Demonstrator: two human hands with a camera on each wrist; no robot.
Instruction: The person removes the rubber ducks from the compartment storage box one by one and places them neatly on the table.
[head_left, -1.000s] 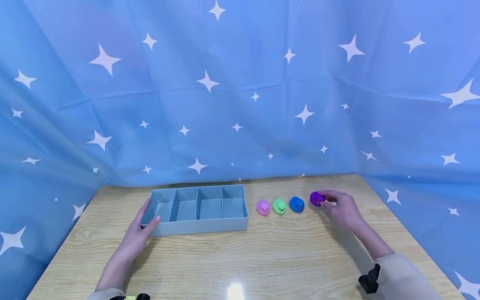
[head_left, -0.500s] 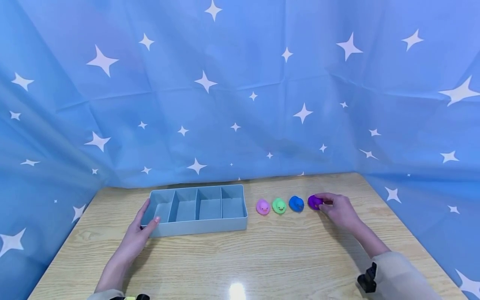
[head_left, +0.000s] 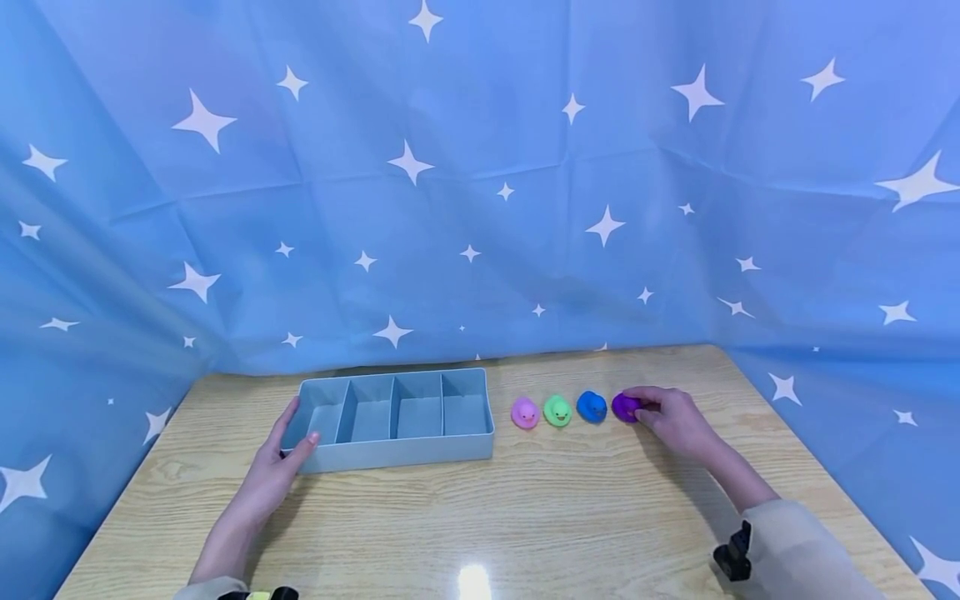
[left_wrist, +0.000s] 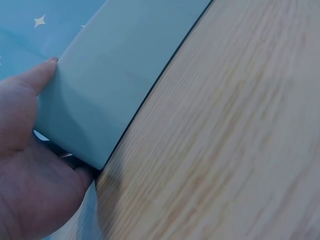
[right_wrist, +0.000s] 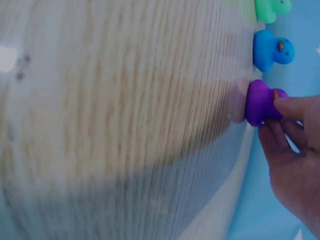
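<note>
A blue star-printed cloth (head_left: 480, 183) hangs behind the light wooden table (head_left: 525, 508).

purple duck (head_left: 625, 407): small rubber toy, upright on the tabletop, at 3 o'clock end of a row of four ducks, pinched by the right hand (head_left: 675, 419).
tray (head_left: 395, 454): pale blue-grey, four compartments, flat at 9 o'clock of the ducks; left hand (head_left: 274, 471) grips its 9 o'clock end.
</note>
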